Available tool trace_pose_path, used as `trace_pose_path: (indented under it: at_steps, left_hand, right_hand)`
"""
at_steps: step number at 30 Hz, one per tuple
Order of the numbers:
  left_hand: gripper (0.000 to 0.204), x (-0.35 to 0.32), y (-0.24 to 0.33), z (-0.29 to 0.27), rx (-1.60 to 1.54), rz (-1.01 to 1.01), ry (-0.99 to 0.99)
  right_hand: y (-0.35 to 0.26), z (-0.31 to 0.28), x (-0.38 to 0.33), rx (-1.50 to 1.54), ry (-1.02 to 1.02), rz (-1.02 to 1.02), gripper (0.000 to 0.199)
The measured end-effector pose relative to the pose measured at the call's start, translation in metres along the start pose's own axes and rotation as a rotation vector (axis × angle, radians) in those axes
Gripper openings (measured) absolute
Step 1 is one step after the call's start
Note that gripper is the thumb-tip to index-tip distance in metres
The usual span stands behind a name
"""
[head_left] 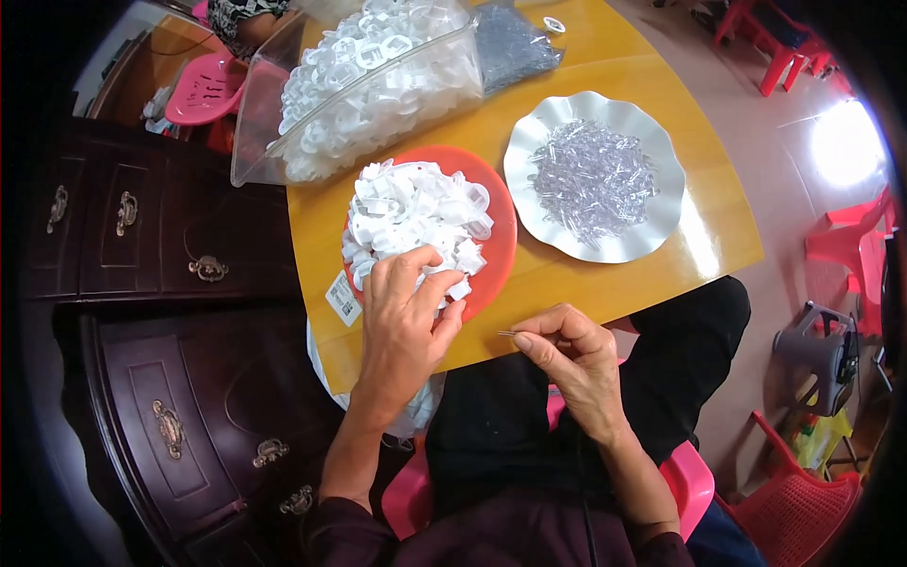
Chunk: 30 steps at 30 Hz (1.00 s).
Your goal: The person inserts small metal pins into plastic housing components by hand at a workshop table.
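At nine o'clock a dark wooden cabinet [142,236] with brass handles fills the shadowed edge, its far side lost in the black rim. Toward eleven o'clock a clear plastic bin [255,123] heaped with white plastic pieces lies tilted on the yellow surface [605,274]; its top is cut off by the rim. Below it sits a red plate [499,236] piled with white plastic clips [411,213]. The left hand [404,326] rests on the pile's six o'clock edge, fingers spread and curled onto the clips; whether any is gripped is hidden beneath the fingers. Just right of it, the right hand [572,359] pinches a thin pin [507,333] between thumb and forefinger, only its tip showing. At one o'clock a white scalloped plate [661,203] holds small clear pieces [593,180], too fine to tell apart. Red plastic chairs [855,250] stand at three o'clock, partly cut off.
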<state>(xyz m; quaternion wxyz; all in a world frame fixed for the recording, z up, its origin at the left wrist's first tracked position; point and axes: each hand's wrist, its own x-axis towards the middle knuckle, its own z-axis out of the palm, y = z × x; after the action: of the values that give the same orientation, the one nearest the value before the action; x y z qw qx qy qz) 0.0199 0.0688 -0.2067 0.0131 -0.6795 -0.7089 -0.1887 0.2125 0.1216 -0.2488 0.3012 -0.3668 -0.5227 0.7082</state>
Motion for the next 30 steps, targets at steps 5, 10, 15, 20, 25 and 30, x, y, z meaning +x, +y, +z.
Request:
trace_pose_path:
  at_steps: [5, 10, 15, 20, 25, 30]
  left_hand:
    - [0.031, -0.012, 0.000, 0.004, -0.124, -0.060, 0.047]
    - [0.021, -0.010, 0.002, 0.006, 0.016, -0.016, 0.104]
    - [0.020, -0.005, 0.004, 0.006, 0.035, -0.012, 0.080]
    - [0.013, -0.008, 0.004, 0.003, -0.045, -0.040, 0.169]
    - [0.007, -0.028, 0.009, -0.004, -0.729, -0.269, 0.275]
    - [0.006, -0.034, 0.016, 0.008, -1.276, -0.424, 0.230]
  right_hand:
    - [-0.003, 0.000, -0.001, -0.001, 0.004, 0.003, 0.011]
    - [-0.006, 0.005, -0.002, -0.030, -0.002, 0.011, 0.012]
    - [-0.004, 0.006, -0.004, -0.011, 0.004, 0.014, 0.012]
    - [-0.001, 0.008, -0.004, 0.014, 0.021, 0.006, 0.012]
    - [-0.013, 0.019, -0.007, 0.160, 0.030, 0.004, 0.011]
    - [-0.012, 0.034, -0.005, 0.218, 0.018, -0.169, 0.008]
